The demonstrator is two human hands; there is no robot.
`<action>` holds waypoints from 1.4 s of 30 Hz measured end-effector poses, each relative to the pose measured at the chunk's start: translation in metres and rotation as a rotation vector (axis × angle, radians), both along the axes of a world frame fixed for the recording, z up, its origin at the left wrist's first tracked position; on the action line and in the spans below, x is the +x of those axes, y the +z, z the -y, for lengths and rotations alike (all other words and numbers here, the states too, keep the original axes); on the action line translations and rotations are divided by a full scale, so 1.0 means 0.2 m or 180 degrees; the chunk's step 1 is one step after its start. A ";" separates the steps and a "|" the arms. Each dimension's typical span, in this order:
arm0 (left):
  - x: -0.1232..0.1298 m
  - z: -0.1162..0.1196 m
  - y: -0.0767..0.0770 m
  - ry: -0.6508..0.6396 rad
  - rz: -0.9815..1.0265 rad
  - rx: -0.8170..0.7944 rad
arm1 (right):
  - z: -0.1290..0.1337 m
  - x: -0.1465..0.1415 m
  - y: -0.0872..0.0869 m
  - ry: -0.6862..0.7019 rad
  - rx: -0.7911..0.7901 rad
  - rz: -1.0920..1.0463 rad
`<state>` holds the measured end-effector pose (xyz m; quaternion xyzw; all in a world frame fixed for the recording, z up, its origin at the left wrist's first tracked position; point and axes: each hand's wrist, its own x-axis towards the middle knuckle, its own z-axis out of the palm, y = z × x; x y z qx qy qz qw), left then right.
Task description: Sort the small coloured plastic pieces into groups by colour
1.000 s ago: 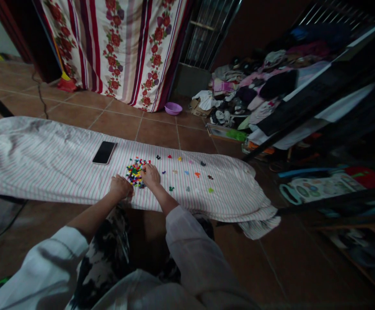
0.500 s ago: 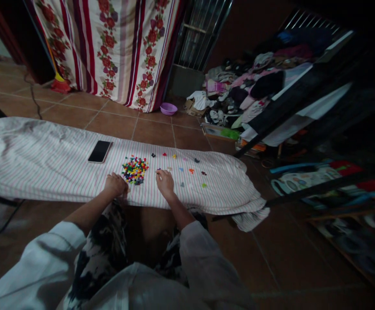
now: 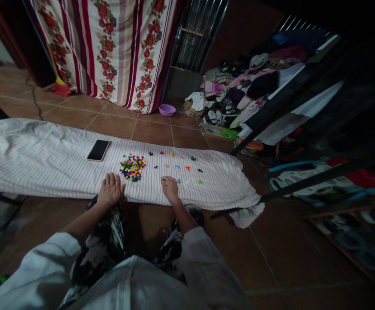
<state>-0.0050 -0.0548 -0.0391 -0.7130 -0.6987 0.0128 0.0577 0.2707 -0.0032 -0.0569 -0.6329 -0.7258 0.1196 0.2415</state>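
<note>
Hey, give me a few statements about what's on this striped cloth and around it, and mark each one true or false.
The smartphone lies left of the mixed pile of small coloured pieces. True.
The right hand is in the mixed pile. False: it is right of it.
The left hand rests palm down. True.
The purple basin stands on the striped cloth. False: it stands on the tiled floor.
</note>
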 end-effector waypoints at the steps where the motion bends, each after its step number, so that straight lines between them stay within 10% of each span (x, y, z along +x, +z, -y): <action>1: 0.00 0.00 0.00 0.0015 -0.0019 -0.0005 | 0.01 0.00 -0.01 0.0043 0.0013 0.0003; 22: -0.04 -0.07 0.00 0.0147 0.0776 0.0224 | 0.08 0.11 -0.14 0.0394 0.0721 0.0641; 30: -0.09 -0.29 0.05 0.0831 0.1344 0.0141 | 0.10 0.10 -0.17 0.0313 0.0999 0.0588; 42: -0.12 -0.60 0.08 0.0769 0.1335 -0.0262 | 0.10 0.10 -0.18 0.0255 0.1277 0.0335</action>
